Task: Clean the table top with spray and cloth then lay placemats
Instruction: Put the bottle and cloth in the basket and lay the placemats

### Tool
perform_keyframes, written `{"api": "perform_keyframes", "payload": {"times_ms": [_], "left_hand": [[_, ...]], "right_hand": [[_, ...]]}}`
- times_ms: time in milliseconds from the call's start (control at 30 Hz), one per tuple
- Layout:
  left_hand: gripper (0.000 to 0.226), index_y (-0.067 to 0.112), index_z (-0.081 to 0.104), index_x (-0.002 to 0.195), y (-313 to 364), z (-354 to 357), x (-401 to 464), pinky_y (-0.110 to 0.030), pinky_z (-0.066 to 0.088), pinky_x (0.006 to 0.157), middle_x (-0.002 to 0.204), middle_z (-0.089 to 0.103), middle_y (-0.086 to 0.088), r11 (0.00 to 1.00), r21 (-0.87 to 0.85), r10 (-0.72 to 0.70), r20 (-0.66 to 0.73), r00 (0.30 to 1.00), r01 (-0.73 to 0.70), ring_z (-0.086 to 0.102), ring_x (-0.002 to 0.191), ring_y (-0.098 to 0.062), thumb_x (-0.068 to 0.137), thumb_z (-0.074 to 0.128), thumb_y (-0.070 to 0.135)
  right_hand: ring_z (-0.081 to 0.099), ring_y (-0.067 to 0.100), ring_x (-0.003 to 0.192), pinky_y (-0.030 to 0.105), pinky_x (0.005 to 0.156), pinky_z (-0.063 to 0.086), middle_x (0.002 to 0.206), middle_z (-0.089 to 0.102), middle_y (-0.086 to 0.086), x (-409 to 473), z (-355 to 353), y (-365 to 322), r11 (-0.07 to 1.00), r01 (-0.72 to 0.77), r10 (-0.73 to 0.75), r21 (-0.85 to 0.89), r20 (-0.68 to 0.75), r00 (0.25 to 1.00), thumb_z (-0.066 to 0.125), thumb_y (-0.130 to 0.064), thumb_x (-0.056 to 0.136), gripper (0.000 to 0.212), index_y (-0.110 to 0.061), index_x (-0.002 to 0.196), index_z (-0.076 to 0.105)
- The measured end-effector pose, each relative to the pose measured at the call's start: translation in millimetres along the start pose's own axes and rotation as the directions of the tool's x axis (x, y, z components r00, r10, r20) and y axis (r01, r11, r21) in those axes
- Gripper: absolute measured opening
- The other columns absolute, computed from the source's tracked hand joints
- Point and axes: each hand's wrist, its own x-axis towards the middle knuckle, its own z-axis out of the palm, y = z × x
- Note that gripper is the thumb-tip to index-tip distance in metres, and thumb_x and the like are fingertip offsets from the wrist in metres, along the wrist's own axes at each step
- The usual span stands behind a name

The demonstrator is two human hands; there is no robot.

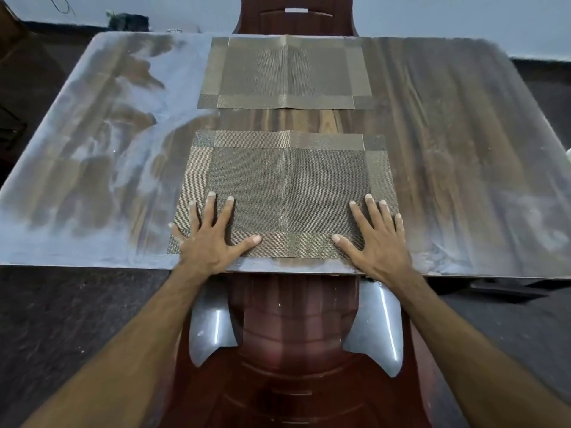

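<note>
Two woven brown-gold placemats lie on the dark wooden table (448,143). The near placemat (287,186) sits at the table's front edge, with a fold crease down its middle. My left hand (210,236) presses flat on its near left corner, fingers spread. On its near right corner my right hand (377,239) lies flat in the same way. The far placemat (287,72) lies flat at the table's back edge, touched by neither hand. No spray bottle or cloth is in view.
A red-brown chair (293,350) stands under me at the table's front edge, and another chair's back (296,17) rises behind the far edge. The table's left part (92,134) shows pale hazy streaks. A dark bundle (126,20) sits beyond the far left corner.
</note>
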Motion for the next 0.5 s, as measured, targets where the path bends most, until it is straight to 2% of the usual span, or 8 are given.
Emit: {"api": "perform_keyframes", "payload": {"times_ms": [500], "left_hand": [[0.103,0.051,-0.007,0.152,-7.4,0.1,-2.4,-0.073,-0.006,0.112,0.164,-0.02,0.012,1.0,0.009,0.0,-0.007,1.0,0.0,-0.017,0.151,-0.028,0.067,0.028,0.098]], "right_hand": [[-0.003,0.02,0.154,0.048,0.123,0.001,0.167,0.001,-0.003,-4.2,3.6,-2.5,1.0,0.005,-0.006,-0.01,-0.052,0.999,0.018,-0.085,0.084,0.089,-0.037,0.158,0.014]]}}
